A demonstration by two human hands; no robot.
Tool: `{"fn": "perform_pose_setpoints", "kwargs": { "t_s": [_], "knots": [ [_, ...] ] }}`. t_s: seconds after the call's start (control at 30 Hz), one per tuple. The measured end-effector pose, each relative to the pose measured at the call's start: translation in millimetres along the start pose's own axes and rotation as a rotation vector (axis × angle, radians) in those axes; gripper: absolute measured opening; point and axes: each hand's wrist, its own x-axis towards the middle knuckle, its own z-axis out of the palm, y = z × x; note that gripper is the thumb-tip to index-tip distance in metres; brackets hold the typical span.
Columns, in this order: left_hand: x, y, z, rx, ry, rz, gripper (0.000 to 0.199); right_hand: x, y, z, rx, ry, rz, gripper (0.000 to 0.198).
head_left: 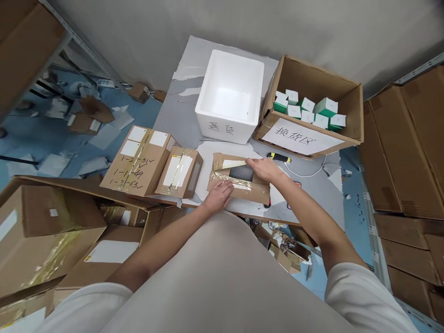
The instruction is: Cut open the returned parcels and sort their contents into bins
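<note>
A small cardboard box (258,193) with torn clear tape and white labels lies on the table in front of me. Its top is partly parted, and something dark grey (242,173) shows in the gap. My left hand (219,195) has its fingers curled over the near left flap. At the far right side, my right hand (265,169) is closed on the edge of the other flap. Just behind that hand lies a yellow and black utility knife (278,157). A red and black item (267,203) pokes out by the box's near right corner.
Behind stand a white foam box (222,124) and a large carton (312,143) holding several green-white small boxes (326,107). Two taped cartons, one larger (138,162) and one smaller (178,173), stand left. Phone (289,205) partly hidden under my right arm. Cartons fill both sides.
</note>
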Motion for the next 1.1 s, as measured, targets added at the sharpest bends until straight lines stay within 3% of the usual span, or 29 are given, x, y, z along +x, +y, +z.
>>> {"fn": "perform_pose_setpoints", "kwargs": {
  "t_s": [0.17,0.3,0.4,0.47,0.53,0.63,0.67,0.7,0.8,0.9,0.97,1.1],
  "knots": [
    [-3.6,-0.2,1.7,-0.008,-0.002,-0.005,0.038,30.4,34.8,1.8,0.143,0.079,0.138,0.044],
    [0.5,0.1,1.8,-0.007,0.004,-0.001,0.036,55.0,33.4,29.8,0.288,0.177,0.299,0.045],
    [3.4,3.1,-8.1,-0.056,0.029,-0.026,0.041,54.3,27.5,47.5,0.394,0.297,0.39,0.048],
    [7.5,-0.6,-24.7,-0.076,0.027,-0.052,0.055,39.1,21.9,51.5,0.386,0.471,0.338,0.045],
    [15.3,-14.4,-48.1,-0.046,-0.026,-0.044,0.081,15.5,9.0,50.8,0.323,0.59,0.159,0.042],
    [32.2,-52.2,-82.5,0.079,-0.196,0.02,0.114,-14.5,-28.9,46.2,0.257,0.508,-0.234,0.038],
    [37.9,-66.0,-90.7,0.118,-0.264,0.036,0.12,-18.4,-44.3,43.6,0.256,0.455,-0.296,0.037],
    [43.0,-78.6,-96.6,0.151,-0.332,0.056,0.123,-18.6,-59.6,40.0,0.262,0.403,-0.287,0.043],
    [51.6,-102.3,-102.2,0.22,-0.426,0.105,0.123,-6.1,-97.2,23.2,0.318,0.225,-0.023,0.067],
    [50.4,-104.2,-98.7,0.257,-0.399,0.116,0.116,-3.3,-123.3,10.9,0.307,0.071,0.074,0.04],
    [47.7,-99.9,-95.5,0.273,-0.385,0.095,0.113,-18.7,-138.9,18.0,0.245,0.104,0.025,0.02],
    [45.5,-94.8,-89.9,0.286,-0.362,0.05,0.115,-70.7,-157.8,70.5,0.266,0.253,-0.104,0.034]
  ]
}}
